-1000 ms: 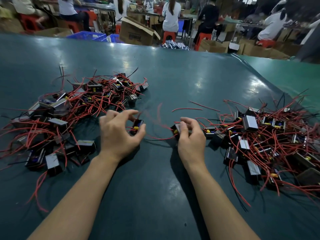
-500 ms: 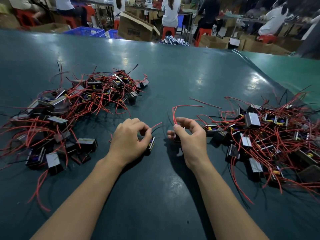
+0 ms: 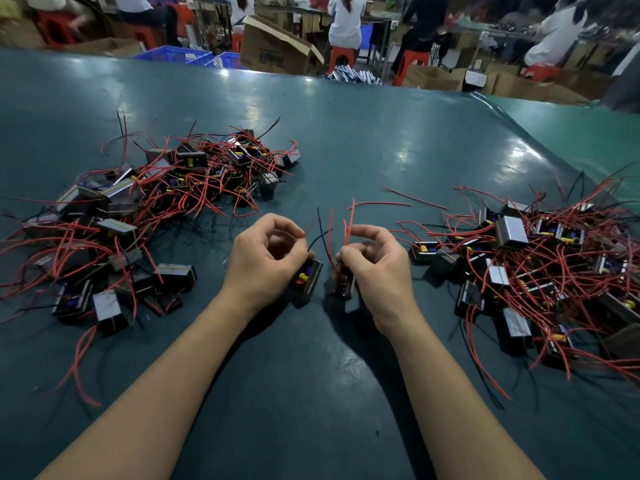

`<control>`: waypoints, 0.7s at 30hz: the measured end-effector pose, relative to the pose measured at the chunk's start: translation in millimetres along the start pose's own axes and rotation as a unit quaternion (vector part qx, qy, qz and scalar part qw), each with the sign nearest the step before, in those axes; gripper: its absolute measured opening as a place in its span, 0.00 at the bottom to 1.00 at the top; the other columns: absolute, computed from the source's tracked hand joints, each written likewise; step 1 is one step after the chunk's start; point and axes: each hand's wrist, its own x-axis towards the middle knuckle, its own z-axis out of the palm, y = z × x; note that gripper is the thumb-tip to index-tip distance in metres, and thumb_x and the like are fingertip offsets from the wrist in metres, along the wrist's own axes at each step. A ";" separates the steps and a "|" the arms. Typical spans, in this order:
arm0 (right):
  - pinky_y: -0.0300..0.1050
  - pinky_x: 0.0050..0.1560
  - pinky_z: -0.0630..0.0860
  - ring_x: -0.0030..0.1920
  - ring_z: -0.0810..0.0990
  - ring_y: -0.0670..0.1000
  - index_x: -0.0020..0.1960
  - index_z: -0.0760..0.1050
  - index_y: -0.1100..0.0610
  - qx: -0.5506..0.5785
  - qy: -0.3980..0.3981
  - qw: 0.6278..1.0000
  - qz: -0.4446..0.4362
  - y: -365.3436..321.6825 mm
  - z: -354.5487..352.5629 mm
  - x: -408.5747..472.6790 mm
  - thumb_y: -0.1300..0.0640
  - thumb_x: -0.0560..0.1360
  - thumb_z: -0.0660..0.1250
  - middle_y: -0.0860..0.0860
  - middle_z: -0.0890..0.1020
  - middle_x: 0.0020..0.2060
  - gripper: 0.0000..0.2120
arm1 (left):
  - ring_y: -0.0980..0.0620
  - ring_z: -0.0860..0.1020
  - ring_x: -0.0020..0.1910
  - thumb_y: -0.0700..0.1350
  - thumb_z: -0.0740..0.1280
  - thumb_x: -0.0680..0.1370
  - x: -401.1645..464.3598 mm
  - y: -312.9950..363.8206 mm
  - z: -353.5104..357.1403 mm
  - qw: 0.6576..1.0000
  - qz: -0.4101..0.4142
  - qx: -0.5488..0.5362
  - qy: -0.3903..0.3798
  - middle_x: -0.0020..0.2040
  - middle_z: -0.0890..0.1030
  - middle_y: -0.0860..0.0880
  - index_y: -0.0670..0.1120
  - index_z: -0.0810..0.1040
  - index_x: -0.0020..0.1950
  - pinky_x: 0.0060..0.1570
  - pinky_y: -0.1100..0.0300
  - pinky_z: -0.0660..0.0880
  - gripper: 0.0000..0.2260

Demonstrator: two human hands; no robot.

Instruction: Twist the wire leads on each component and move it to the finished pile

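Fingers (image 3: 341,254) of each hand (image 3: 266,261) pinch one component (image 3: 309,277), its red leads (image 3: 349,220) pointing up and away.

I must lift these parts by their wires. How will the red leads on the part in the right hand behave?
The red leads probably bend easily yet keep their shape: they stand up in curves above the right hand. The part looks blocky with metal, so likely heavy for its size; it may swing from the leads.
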 end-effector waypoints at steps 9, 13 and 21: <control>0.48 0.43 0.77 0.37 0.78 0.55 0.59 0.77 0.51 -0.125 -0.021 0.991 -0.050 1.3 -0.1 -2.4 0.72 0.70 0.63 0.48 0.77 0.38 0.23 | 0.56 0.73 0.28 0.31 0.67 0.72 -4.4 1.6 2.4 0.992 0.046 0.101 -0.059 0.36 0.80 0.51 0.48 0.81 0.41 0.31 0.64 0.72 0.12; 0.46 0.43 0.75 0.39 0.77 0.51 0.51 0.80 0.53 -0.072 -0.013 0.997 -0.007 -2.7 2.6 -3.2 0.70 0.74 0.65 0.51 0.80 0.38 0.14 | 0.60 0.69 0.25 0.36 0.71 0.73 -6.5 1.2 0.6 0.990 0.025 0.103 -0.095 0.29 0.77 0.59 0.50 0.82 0.39 0.29 0.70 0.66 0.09; 0.37 0.40 0.76 0.36 0.79 0.43 0.47 0.84 0.58 -0.108 -0.087 0.990 0.007 -0.8 -2.5 -4.5 0.61 0.73 0.73 0.50 0.85 0.37 0.03 | 0.55 0.80 0.34 0.38 0.74 0.73 -4.3 1.6 2.0 0.998 0.016 0.047 -0.049 0.37 0.83 0.52 0.50 0.83 0.45 0.38 0.59 0.77 0.07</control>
